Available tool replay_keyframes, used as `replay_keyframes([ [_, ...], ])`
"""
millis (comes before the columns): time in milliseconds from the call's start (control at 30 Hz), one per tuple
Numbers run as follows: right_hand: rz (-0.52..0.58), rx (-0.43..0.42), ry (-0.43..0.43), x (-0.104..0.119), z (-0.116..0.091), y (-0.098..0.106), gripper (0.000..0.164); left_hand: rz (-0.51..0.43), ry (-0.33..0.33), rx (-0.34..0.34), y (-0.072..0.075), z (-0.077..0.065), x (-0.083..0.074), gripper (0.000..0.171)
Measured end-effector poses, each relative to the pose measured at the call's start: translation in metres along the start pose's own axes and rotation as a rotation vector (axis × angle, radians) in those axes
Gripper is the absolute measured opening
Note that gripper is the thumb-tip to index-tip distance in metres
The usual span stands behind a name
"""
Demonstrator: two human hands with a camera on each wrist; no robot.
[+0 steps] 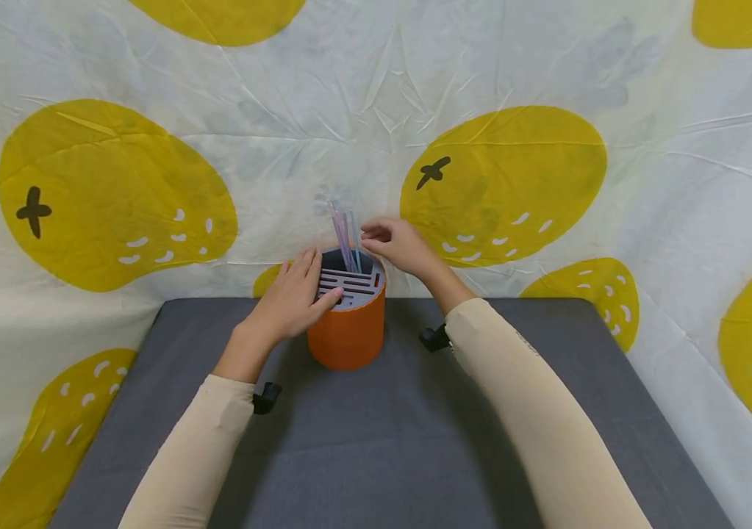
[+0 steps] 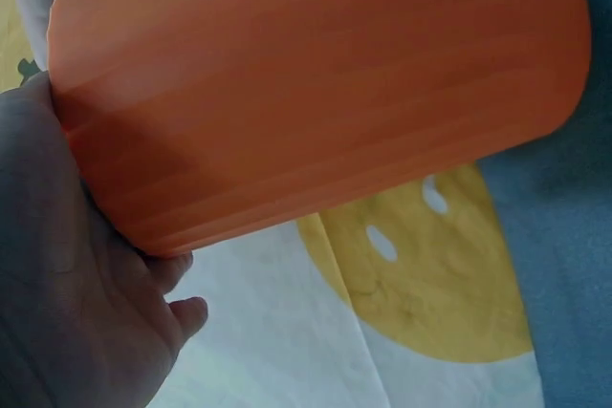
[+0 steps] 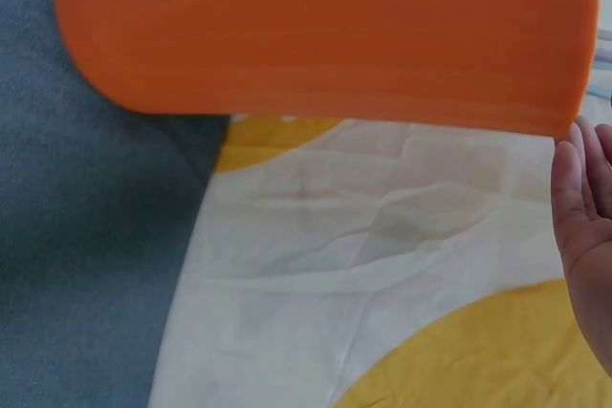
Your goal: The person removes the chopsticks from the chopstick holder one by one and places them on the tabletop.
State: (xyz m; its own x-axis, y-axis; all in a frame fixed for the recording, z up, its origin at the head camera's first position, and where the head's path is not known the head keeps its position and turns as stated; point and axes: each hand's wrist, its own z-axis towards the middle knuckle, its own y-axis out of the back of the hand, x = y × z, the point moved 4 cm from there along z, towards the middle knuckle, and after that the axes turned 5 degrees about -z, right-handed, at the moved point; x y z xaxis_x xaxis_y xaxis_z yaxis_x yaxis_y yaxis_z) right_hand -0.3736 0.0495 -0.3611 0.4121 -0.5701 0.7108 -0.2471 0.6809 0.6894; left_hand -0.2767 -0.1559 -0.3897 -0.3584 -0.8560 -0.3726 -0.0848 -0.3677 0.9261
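An orange round holder [image 1: 346, 342] with a grey slotted top [image 1: 356, 300] stands upright on the table. Several thin straw-like sticks, pinkish-purple and pale blue, lean in the open compartment at its back; one is a purple stick [image 1: 339, 229]. My left hand [image 1: 288, 292] rests on the holder's left rim, fingers stretched toward the back and thumb lying over the top. In the left wrist view the palm is against the orange wall [image 2: 316, 93]. Just right of the sticks hovers my right hand [image 1: 398, 246], fingers loosely bent, with nothing visible between them.
A dark grey cloth [image 1: 362, 455] covers the table. Close behind it hangs a white curtain [image 1: 323, 95] printed with yellow fruit shapes. Black wrist-camera mounts [image 1: 434, 338] stick out from both wrists.
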Motion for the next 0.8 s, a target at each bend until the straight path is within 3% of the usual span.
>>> replay_keyframes([
  [567, -0.096, -0.042, -0.065, 0.010, 0.012, -0.014, 0.023, 0.012, 0.010, -0.006, -0.005, -0.002, 0.000, 0.090],
  [800, -0.084, -0.072, -0.057, 0.012, 0.011, -0.014, 0.019, 0.022, 0.007, -0.011, -0.005, -0.003, 0.001, 0.091],
])
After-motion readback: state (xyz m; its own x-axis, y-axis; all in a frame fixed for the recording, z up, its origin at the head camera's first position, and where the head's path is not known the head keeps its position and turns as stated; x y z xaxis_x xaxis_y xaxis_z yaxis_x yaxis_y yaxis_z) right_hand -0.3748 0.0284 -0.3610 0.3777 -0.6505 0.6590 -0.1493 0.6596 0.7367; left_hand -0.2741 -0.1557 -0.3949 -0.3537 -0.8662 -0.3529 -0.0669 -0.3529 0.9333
